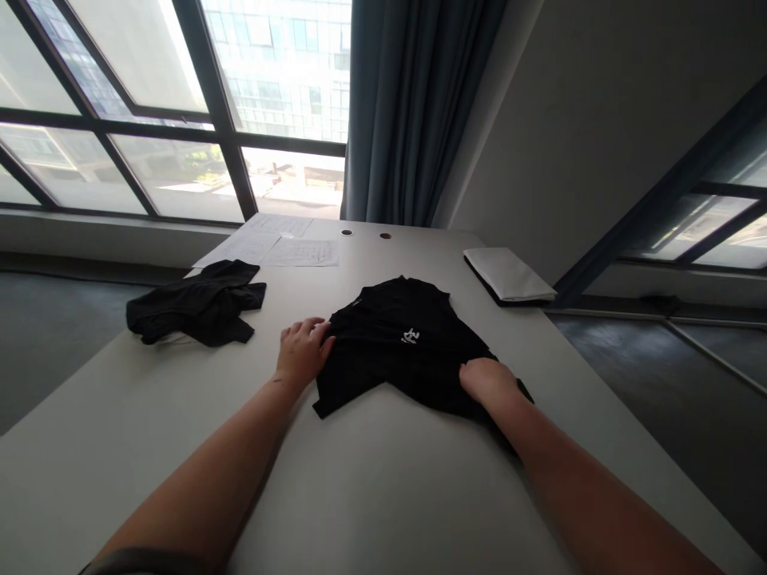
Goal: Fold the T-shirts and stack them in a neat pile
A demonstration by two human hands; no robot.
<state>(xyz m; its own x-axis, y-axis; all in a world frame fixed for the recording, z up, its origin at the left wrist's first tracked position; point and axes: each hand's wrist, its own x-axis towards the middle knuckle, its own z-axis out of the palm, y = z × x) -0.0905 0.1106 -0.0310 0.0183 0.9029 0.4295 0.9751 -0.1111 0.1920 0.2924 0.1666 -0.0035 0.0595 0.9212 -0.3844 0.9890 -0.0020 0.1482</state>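
Observation:
A black T-shirt (389, 343) with a small white print lies spread on the white table in front of me, somewhat rumpled. At its left edge, my left hand (301, 351) grips the cloth between thumb and curled fingers. My right hand (488, 378) is closed on the fabric at the lower right, its fingertips partly hidden. Part of the shirt hangs past my right wrist, toward the near side.
Another black garment (195, 303) lies crumpled at the table's left edge. Printed papers (303, 251) rest at the back left. A folded white cloth (509, 274) over something black sits at the right edge. Behind the table (383, 495) hangs a blue curtain (413, 104) beside windows.

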